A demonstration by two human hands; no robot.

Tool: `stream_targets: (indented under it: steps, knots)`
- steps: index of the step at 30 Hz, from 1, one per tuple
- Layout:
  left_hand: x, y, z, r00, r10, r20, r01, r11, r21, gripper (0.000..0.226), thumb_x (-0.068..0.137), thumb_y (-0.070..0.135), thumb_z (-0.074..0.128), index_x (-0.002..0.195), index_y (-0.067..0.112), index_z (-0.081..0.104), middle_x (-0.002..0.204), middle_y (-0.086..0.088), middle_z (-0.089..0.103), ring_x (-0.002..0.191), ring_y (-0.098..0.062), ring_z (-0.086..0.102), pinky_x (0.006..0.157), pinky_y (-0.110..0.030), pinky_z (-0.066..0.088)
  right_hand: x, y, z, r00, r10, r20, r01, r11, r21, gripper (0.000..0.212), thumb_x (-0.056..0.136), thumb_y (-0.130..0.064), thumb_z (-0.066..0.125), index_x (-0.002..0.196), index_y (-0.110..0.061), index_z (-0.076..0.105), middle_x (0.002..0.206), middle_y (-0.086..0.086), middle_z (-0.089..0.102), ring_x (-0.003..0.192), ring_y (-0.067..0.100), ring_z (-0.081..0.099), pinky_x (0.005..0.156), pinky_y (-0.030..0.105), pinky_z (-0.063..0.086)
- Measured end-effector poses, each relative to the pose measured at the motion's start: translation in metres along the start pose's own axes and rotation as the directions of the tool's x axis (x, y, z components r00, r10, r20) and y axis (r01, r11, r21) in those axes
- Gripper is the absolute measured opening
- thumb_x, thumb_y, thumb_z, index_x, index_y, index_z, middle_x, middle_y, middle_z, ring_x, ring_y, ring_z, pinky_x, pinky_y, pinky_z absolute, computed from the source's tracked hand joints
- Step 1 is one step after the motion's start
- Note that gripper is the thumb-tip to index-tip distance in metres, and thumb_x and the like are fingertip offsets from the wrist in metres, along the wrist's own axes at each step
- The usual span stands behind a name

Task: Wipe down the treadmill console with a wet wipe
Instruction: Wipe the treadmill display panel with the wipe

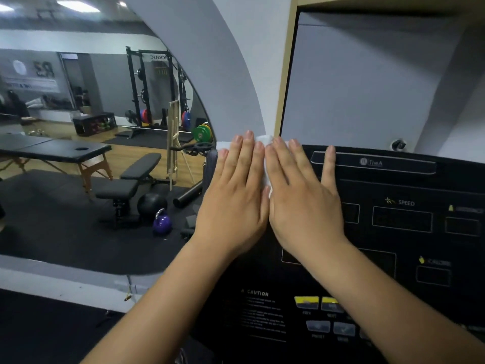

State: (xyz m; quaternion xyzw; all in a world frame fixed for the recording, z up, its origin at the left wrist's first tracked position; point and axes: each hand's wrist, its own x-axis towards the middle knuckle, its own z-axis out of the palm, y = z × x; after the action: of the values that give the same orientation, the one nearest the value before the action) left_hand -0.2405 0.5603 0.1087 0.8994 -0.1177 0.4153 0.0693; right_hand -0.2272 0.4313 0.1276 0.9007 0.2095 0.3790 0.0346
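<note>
The black treadmill console (393,232) fills the right and lower part of the head view, with display windows, a SPEED label and yellow and grey buttons. A white wet wipe (265,143) lies flat against the console's upper left corner, mostly hidden under both hands. My left hand (233,195) and my right hand (301,198) press side by side on the wipe, palms down, fingers straight and pointing up. Only thin strips of the wipe show above the fingertips and between the hands.
A grey wall (354,88) with a wooden trim strip stands right behind the console. To the left, a curved mirror (105,140) reflects a gym with a bench, a massage table, a squat rack, weight plates and a purple kettlebell.
</note>
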Motion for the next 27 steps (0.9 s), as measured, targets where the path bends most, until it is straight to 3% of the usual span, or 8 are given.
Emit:
stream_targets:
  steps: [5, 10, 15, 18, 21, 24, 27]
  knots:
    - [-0.031, 0.008, 0.009, 0.999, 0.041, -0.006, -0.041, 0.999, 0.007, 0.064, 0.1, 0.032, 0.029, 0.153, 0.001, 0.014, 0.162, -0.018, 0.006, 0.151, -0.028, 0.0, 0.121, -0.046, 0.01, -0.038, 0.003, 0.008, 1.0, -0.03, -0.007, 0.031, 0.998, 0.058, 0.061, 0.094, -0.031, 0.025, 0.152, -0.01, 0.023, 0.16, 0.008, 0.021, 0.148, 0.024, 0.014, 0.114, 0.064, 0.008]
    - [0.013, 0.008, 0.001, 0.999, 0.038, 0.001, -0.038, 0.999, 0.019, 0.063, 0.1, 0.035, 0.019, 0.153, 0.001, 0.014, 0.162, -0.019, 0.008, 0.151, -0.028, 0.001, 0.122, -0.046, 0.007, 0.0, 0.011, -0.001, 0.999, 0.033, -0.018, -0.033, 0.999, 0.024, 0.06, 0.096, -0.031, 0.021, 0.152, -0.01, 0.019, 0.159, 0.008, 0.022, 0.148, 0.024, 0.016, 0.115, 0.063, 0.001]
    - [-0.015, 0.018, 0.008, 0.998, 0.062, 0.017, -0.063, 0.998, 0.02, 0.064, 0.1, 0.031, 0.033, 0.154, 0.001, 0.013, 0.162, -0.017, 0.005, 0.151, -0.029, -0.002, 0.122, -0.047, 0.008, -0.033, 0.016, 0.006, 1.0, -0.004, -0.008, 0.004, 0.999, 0.04, 0.062, 0.095, -0.03, 0.022, 0.153, -0.008, 0.018, 0.161, 0.01, 0.015, 0.149, 0.023, 0.01, 0.115, 0.062, 0.005]
    - [-0.023, 0.023, 0.012, 0.997, 0.073, 0.002, -0.073, 0.997, 0.006, 0.064, 0.1, 0.033, 0.031, 0.153, 0.002, 0.016, 0.162, -0.017, 0.007, 0.151, -0.028, 0.0, 0.121, -0.047, 0.01, -0.043, 0.018, 0.006, 1.0, -0.015, 0.025, 0.014, 0.999, 0.042, 0.062, 0.095, -0.03, 0.023, 0.152, -0.007, 0.018, 0.161, 0.01, 0.016, 0.149, 0.023, 0.012, 0.115, 0.063, 0.006]
    - [0.002, 0.022, 0.007, 0.998, 0.058, 0.01, -0.058, 0.998, -0.002, 0.063, 0.1, 0.034, 0.022, 0.153, 0.002, 0.016, 0.162, -0.017, 0.009, 0.151, -0.027, 0.003, 0.122, -0.045, 0.009, -0.019, 0.019, -0.004, 0.999, 0.026, 0.045, -0.026, 1.0, 0.003, 0.06, 0.098, -0.031, 0.018, 0.152, -0.008, 0.01, 0.161, 0.009, 0.012, 0.149, 0.023, 0.008, 0.115, 0.063, 0.0]
    - [0.013, 0.023, 0.006, 0.998, 0.062, -0.002, -0.062, 0.998, 0.0, 0.062, 0.101, 0.033, 0.022, 0.153, 0.001, 0.015, 0.161, -0.019, 0.009, 0.15, -0.029, 0.004, 0.122, -0.046, 0.008, -0.011, 0.022, -0.007, 0.997, 0.021, 0.073, -0.019, 1.0, -0.025, 0.06, 0.1, -0.032, 0.015, 0.151, -0.01, -0.007, 0.162, 0.008, -0.005, 0.149, 0.022, -0.008, 0.114, 0.062, -0.008]
    - [-0.008, 0.028, 0.012, 0.997, 0.08, 0.015, -0.08, 0.997, -0.002, 0.062, 0.101, 0.03, 0.028, 0.153, 0.0, 0.015, 0.162, -0.018, 0.007, 0.151, -0.028, 0.001, 0.122, -0.046, 0.007, -0.035, 0.027, -0.001, 0.998, -0.003, 0.066, 0.005, 1.0, -0.021, 0.059, 0.1, -0.029, 0.018, 0.153, -0.007, 0.003, 0.162, 0.01, 0.002, 0.149, 0.023, -0.002, 0.114, 0.064, -0.002]
